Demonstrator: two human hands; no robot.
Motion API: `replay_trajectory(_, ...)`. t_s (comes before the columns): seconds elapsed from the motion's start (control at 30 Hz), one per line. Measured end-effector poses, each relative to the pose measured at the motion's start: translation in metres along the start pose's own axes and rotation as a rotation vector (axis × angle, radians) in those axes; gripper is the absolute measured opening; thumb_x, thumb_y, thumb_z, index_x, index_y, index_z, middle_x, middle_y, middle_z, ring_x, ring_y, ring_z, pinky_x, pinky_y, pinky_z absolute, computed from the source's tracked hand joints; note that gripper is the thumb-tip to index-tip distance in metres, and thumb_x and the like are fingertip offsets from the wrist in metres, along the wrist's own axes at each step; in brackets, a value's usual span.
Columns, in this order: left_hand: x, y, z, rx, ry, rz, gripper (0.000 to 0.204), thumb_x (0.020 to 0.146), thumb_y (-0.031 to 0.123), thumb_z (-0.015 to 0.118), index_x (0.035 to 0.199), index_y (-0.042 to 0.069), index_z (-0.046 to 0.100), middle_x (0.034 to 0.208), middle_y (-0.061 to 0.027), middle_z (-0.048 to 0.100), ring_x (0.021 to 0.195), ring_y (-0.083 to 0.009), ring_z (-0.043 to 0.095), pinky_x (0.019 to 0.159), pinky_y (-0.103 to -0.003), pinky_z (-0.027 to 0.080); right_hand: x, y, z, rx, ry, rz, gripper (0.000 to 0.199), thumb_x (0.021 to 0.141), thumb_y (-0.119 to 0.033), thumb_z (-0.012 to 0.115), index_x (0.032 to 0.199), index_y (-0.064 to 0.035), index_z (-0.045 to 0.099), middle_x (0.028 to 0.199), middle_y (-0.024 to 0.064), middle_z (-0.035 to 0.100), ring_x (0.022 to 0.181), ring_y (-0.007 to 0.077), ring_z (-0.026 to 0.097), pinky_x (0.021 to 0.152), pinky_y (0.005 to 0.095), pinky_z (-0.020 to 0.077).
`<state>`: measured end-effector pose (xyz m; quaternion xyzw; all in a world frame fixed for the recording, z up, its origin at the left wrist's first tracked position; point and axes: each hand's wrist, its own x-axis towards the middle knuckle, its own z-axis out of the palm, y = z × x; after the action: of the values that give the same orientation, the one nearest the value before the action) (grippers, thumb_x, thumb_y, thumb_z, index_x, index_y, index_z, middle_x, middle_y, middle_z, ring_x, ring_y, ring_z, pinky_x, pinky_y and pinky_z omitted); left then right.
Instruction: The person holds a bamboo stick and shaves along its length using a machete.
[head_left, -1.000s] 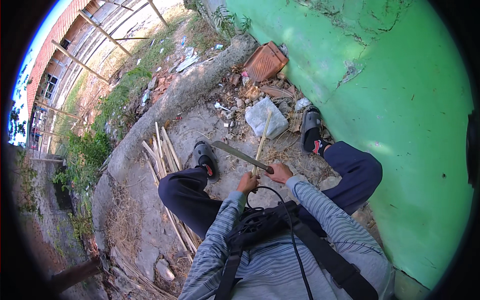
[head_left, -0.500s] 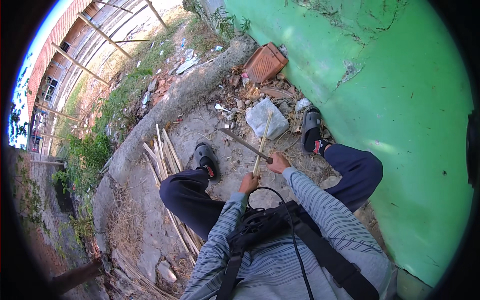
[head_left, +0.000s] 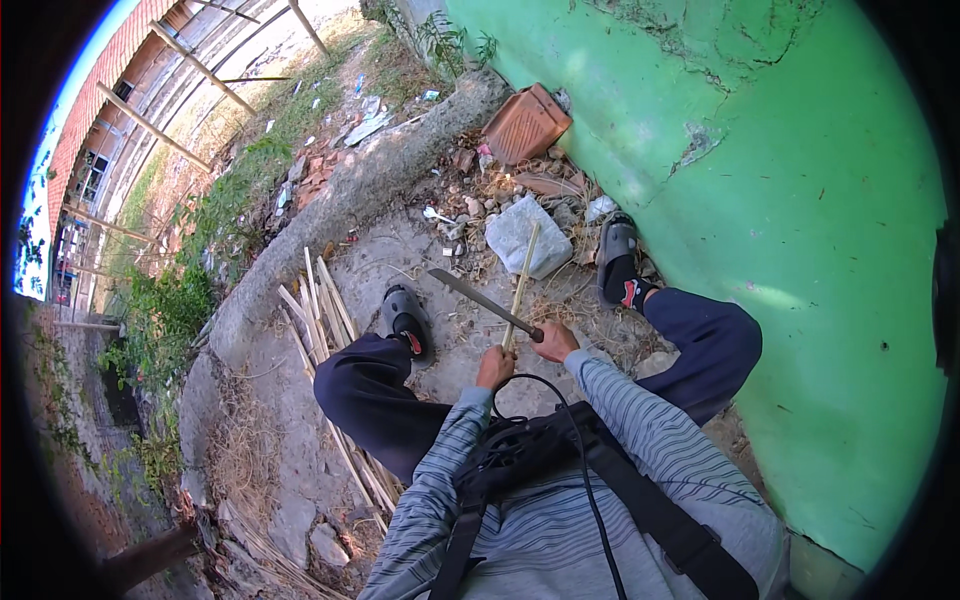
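A pile of split bamboo strips lies on the dirt ground at left. The left hand has its fingers wrapped around a bamboo stick leaning toward a grey stone. The right hand grips a machete, blade pointing left, beside the green wall.

Ahead of my knees the bare ground lies open up to the grey stone. Beyond the stone, rubble and a brick crowd the way. Right of the stone the green wall closes me in; left of it lies a pile of sticks.
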<state>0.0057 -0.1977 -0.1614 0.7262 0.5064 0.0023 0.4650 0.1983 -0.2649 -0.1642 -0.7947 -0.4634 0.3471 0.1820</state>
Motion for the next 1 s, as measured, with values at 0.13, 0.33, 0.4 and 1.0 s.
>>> replay_trajectory(0.13, 0.0, -0.005, 0.004, -0.019, 0.045, -0.013, 0.037, 0.097, 0.03, 0.061, 0.093, -0.005, 0.072, 0.089, -0.0332, 0.07, 0.09, -0.0491, 0.07, 0.085, -0.056, 0.054, -0.013, 0.0, 0.001, -0.102, -0.06, -0.085, 0.025, 0.08, -0.036, 0.07, 0.089, -0.0126, 0.075, 0.087, 0.0205, 0.074, 0.087, 0.0453, 0.072, 0.082, 0.0535, 0.0583)
replay_trajectory(0.33, 0.008, -0.001, 0.009, 0.039, 0.06, 0.027, 0.036, 0.097, 0.029, 0.062, 0.09, -0.005, 0.072, 0.088, -0.0338, 0.07, 0.088, -0.05, 0.07, 0.082, -0.057, 0.055, 0.036, 0.012, -0.009, -0.104, 0.014, 0.1, 0.026, 0.082, -0.036, 0.07, 0.09, -0.0121, 0.077, 0.09, 0.019, 0.076, 0.087, 0.0425, 0.074, 0.083, 0.052, 0.0586)
replay_trajectory(0.4, 0.005, 0.004, 0.005, 0.002, 0.006, -0.002, 0.035, 0.096, 0.028, 0.061, 0.091, -0.006, 0.071, 0.089, -0.0338, 0.07, 0.089, -0.0496, 0.07, 0.083, -0.056, 0.055, 0.047, 0.008, -0.009, -0.125, 0.052, 0.17, 0.027, 0.083, -0.036, 0.07, 0.091, -0.0114, 0.077, 0.091, 0.0193, 0.076, 0.088, 0.0417, 0.074, 0.084, 0.0514, 0.0583)
replay_trajectory(1.0, 0.001, -0.002, 0.007, -0.043, -0.013, -0.041, 0.035, 0.099, 0.029, 0.06, 0.097, -0.004, 0.071, 0.094, -0.0344, 0.07, 0.094, -0.0514, 0.069, 0.086, -0.059, 0.053, 0.041, 0.004, -0.01, -0.022, 0.044, 0.084, 0.03, 0.081, -0.036, 0.069, 0.089, -0.0087, 0.077, 0.089, 0.0208, 0.075, 0.089, 0.0435, 0.073, 0.083, 0.0532, 0.0579)
